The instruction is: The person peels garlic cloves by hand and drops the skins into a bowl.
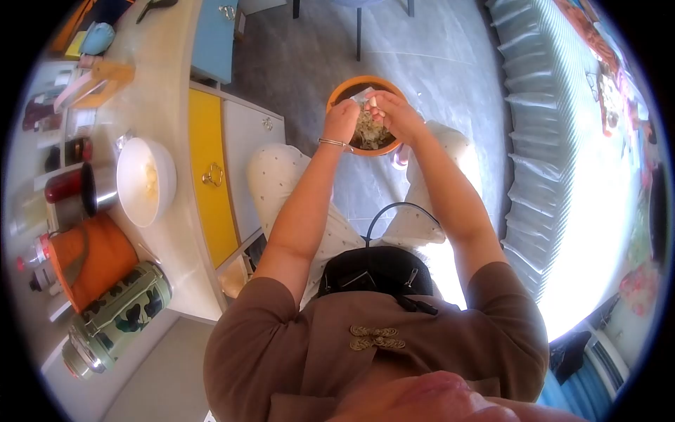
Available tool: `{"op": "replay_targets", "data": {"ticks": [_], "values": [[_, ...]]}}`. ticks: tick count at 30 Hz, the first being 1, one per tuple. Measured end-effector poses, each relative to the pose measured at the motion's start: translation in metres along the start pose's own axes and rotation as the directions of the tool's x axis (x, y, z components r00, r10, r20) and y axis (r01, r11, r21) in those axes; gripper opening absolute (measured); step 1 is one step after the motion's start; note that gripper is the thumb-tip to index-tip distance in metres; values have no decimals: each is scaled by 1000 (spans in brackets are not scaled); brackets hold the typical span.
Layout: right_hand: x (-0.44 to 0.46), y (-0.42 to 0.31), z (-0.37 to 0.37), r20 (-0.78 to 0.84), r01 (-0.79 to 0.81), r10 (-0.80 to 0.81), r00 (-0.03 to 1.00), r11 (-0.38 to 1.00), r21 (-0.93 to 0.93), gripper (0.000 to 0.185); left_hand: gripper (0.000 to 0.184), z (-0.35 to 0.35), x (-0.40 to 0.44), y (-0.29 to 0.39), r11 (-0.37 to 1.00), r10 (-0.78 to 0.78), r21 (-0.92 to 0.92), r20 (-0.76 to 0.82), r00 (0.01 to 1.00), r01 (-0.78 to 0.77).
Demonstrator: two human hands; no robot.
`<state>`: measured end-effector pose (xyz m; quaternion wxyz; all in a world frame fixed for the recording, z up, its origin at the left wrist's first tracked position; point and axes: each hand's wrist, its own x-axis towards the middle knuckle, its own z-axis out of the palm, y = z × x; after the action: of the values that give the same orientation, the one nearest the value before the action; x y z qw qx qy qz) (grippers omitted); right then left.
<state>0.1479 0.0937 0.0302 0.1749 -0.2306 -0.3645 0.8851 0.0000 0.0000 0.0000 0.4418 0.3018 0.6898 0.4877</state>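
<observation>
Both hands meet over an orange-rimmed bin (333,98) on the floor between my knees. Thin pale peelings (368,133) lie inside it. My right hand (398,118) has its fingers curled around a small whitish piece that looks like a garlic clove (373,103). Close beside it, my left hand (342,121), with bracelets at the wrist, is closed with its fingertips pinched; what they hold is hidden. On the counter to the left stands a white bowl (129,184) with several pale yellow pieces (150,180) in it.
The counter (184,271) at my left holds a camouflage flask (126,309), an orange bag (95,257) and a dark mug (98,188). Below are yellow (205,151) and white drawers. A bed with a ruffled cover (527,133) is on the right. A black pouch (373,274) sits at my waist.
</observation>
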Motion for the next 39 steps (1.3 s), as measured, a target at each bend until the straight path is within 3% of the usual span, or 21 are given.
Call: {"op": "replay_targets", "data": {"ticks": [3, 5, 8, 12, 14, 17, 27, 29, 33, 35, 39], "values": [[4, 1, 2, -51, -25, 24, 998, 1000, -10, 22, 25, 0, -6, 18, 993, 23, 116, -57, 998, -16], [4, 5, 1, -46, -24, 25, 999, 1000, 5, 19, 22, 3, -19, 32, 972, 198, 157, -157, 967, -174], [4, 3, -1, -68, -23, 25, 997, 999, 24, 18, 18, 8, -22, 38, 947, 320, 77, -159, 934, -312], [3, 3, -1, -90, -13, 16, 996, 999, 39, 16, 15, 8, -25, 40, 939, 339, 106, -135, 931, -327], [5, 7, -5, -100, -9, 13, 995, 999, 34, 14, 15, 9, -24, 38, 882, 424, 284, -133, 896, -375], [4, 9, -6, -107, 2, 1, 994, 1000, 27, 12, 15, 10, -25, 40, 846, 470, 353, -143, 871, -399], [0, 6, 1, -102, 41, -49, 994, 996, -73, 12, 15, 10, -27, 44, 857, 424, 383, -146, 894, -344], [0, 6, 0, -100, 56, -64, 993, 995, -86, 13, 14, 11, -29, 46, 775, 499, 506, -122, 858, -379], [2, 9, -5, -127, 45, -63, 990, 989, -140, 16, 13, 10, -31, 46, 708, 544, 571, -65, 837, -415], [2, 7, -3, -187, 4, -63, 980, 953, -302, 18, 10, 10, -33, 50, 681, 520, 622, -39, 853, -386], [-1, 5, -1, -151, 33, -114, 982, 890, -454, 18, 9, 8, -34, 50, 642, 502, 665, 14, 865, -383]]}}
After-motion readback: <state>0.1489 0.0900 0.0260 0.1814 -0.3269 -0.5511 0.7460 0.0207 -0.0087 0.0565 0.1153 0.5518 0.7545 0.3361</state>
